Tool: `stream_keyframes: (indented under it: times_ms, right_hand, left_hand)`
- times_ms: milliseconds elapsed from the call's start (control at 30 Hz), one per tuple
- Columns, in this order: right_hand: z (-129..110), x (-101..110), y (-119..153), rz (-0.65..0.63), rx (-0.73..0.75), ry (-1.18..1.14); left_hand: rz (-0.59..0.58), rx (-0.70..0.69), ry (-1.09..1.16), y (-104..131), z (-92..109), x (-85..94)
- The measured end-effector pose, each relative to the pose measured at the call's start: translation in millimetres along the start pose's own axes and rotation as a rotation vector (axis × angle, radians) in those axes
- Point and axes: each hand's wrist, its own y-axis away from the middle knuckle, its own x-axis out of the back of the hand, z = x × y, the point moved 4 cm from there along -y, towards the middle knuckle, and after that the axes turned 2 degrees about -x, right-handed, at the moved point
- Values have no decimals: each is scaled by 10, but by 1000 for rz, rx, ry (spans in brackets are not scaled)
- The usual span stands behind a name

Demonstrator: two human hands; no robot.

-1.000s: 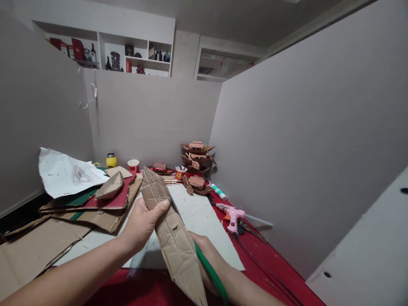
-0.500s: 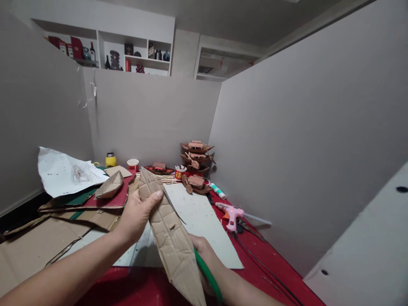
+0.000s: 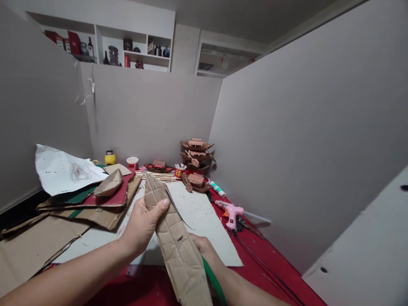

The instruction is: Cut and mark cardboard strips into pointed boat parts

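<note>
A long, creased strip of brown cardboard (image 3: 180, 242) with a pointed far end slants across the middle of the view. My left hand (image 3: 148, 221) grips its upper part, thumb on top and fingers underneath. Partly behind the strip, my right hand (image 3: 207, 250) is closed around green-handled scissors (image 3: 214, 278); their blades are largely hidden by the cardboard. Along the strip's right edge runs a thin dark sliver (image 3: 180, 210), whether blade or cut edge I cannot tell. Below lies a white board (image 3: 219, 242) on the red tabletop (image 3: 255, 259).
Cardboard sheets (image 3: 41, 242) and a small folded cardboard boat (image 3: 109, 183) lie left, beside a scribbled paper (image 3: 63, 170). Brown model boats (image 3: 196, 157) are stacked at the back, near thin sticks (image 3: 156, 176). A pink glue gun (image 3: 232, 214) with a cord sits right, beside the grey partition (image 3: 287, 148).
The cardboard strip and both hands have shifted slightly right, with the strip's tip a little lower. The view has also moved slightly. Both holds stay the same.
</note>
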Motion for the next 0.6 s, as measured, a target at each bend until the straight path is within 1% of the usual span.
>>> stream_keyframes:
  times_ms: [133, 200, 300, 467, 533, 600]
  right_hand:
    - [-167, 2, -28, -39, 151, 189]
    - [-207, -6, -45, -75, 179, 205]
    - [-179, 1, -53, -74, 158, 123]
    - [-60, -19, -1, -37, 32, -27]
    - [-64, -19, 22, -20, 49, -70]
    - [-103, 19, 37, 20, 123, -39]
  left_hand:
    - [-44, 63, 10, 88, -71, -70]
    - [-53, 93, 14, 117, -120, -90]
    - [-56, 106, 19, 120, -158, -89]
    - [-98, 95, 31, 119, -136, -91]
    - [-133, 108, 35, 135, -122, -102]
    - [-185, 146, 32, 139, -105, -109]
